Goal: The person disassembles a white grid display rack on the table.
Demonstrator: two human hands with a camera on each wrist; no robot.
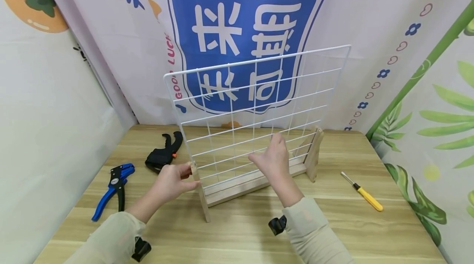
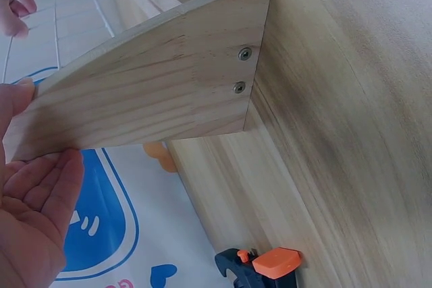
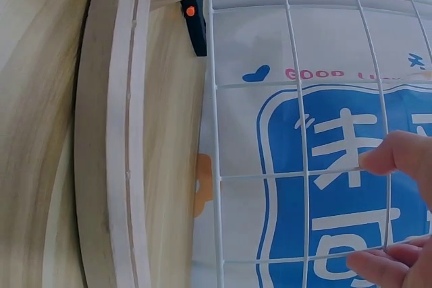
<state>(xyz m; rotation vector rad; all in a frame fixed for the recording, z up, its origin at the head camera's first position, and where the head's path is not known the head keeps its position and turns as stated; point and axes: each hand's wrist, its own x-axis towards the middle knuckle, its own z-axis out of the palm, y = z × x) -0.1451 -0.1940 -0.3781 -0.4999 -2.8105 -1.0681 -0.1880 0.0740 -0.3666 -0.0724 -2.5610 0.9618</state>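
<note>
A white wire grid panel (image 1: 255, 61) stands upright, leaning slightly, in a wooden stand (image 1: 237, 193) with two side pieces and a base bar. My left hand (image 1: 171, 182) grips the left wooden side piece (image 2: 155, 82) near its upper end, thumb on one edge and fingers on the other. Two screws (image 2: 239, 87) show in that piece's lower end. At the grid's lower middle, my right hand (image 1: 273, 158) holds the wires, its thumb on one wire and fingertips on another in the right wrist view. Between the grid's bottom wire and the base bar, a gap shows in the right wrist view.
On the wooden table (image 1: 244, 239), a black clamp (image 1: 163, 155) and blue-and-black wire strippers (image 1: 114, 188) lie left of the stand. A yellow-handled screwdriver (image 1: 364, 194) lies to the right. Behind hangs a printed cloth (image 1: 148, 50).
</note>
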